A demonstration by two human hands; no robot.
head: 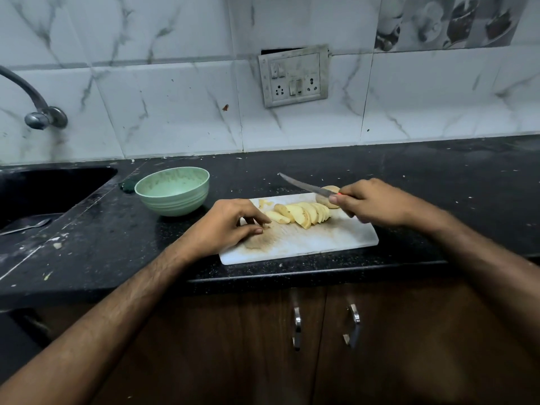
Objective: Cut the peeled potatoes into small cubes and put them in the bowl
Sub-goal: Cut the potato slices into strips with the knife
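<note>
bowl [173,190] pale green | cutting board [321,244] white | counter [409,171] speckled black

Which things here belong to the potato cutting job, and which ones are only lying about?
Belong to the job:
- potato slices on the cutting board
- whole potato behind them
- knife, held by the right hand
- green bowl
- left hand, fingertips at the slices

Just lying about:
- spoon in the sink
- tap
- wall socket
</note>
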